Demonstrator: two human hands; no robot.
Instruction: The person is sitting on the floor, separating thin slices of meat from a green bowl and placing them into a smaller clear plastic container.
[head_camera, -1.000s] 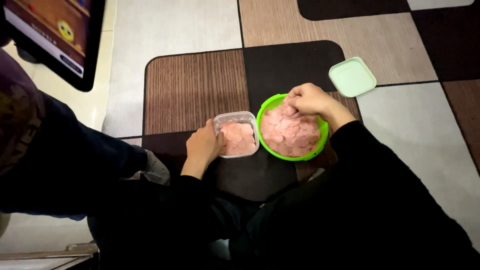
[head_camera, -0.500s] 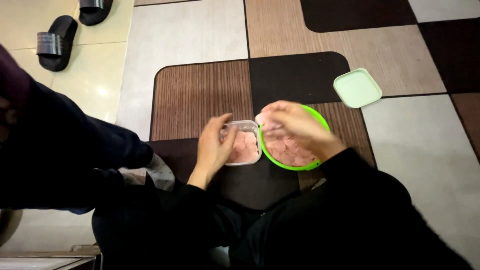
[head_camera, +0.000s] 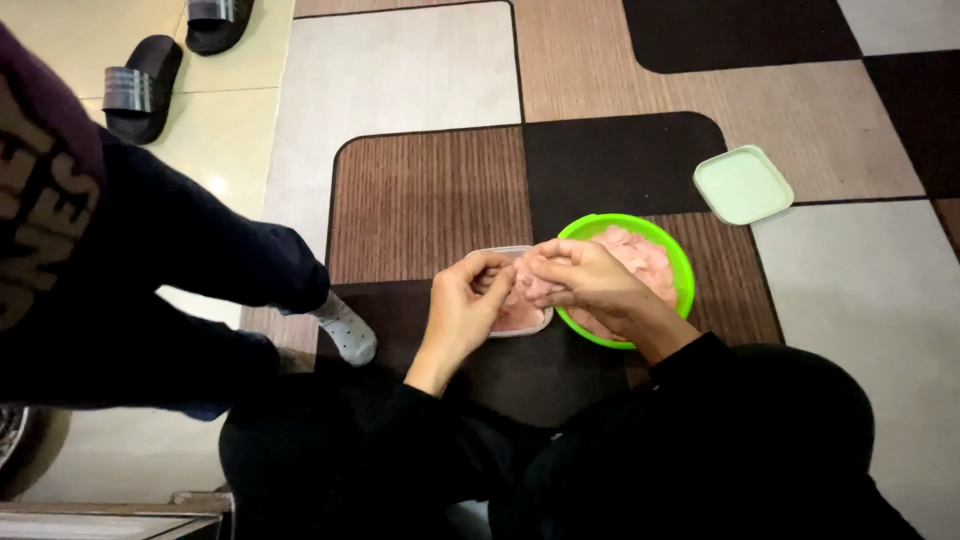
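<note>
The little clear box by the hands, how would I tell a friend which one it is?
Find the patterned rug with brown and dark squares. In front of the seated person sits a round green bowl of pink pieces; the small clear container touches its left side, under the left hand. It is rectangular and see-through, unlike the bowl.

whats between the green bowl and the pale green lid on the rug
Nothing. In the head view, only bare rug shows between the green bowl and the pale green lid; they lie apart.

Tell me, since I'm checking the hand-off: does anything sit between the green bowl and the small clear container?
Nothing visible does. The green bowl and clear container sit side by side, with both hands over their shared edge.
</note>
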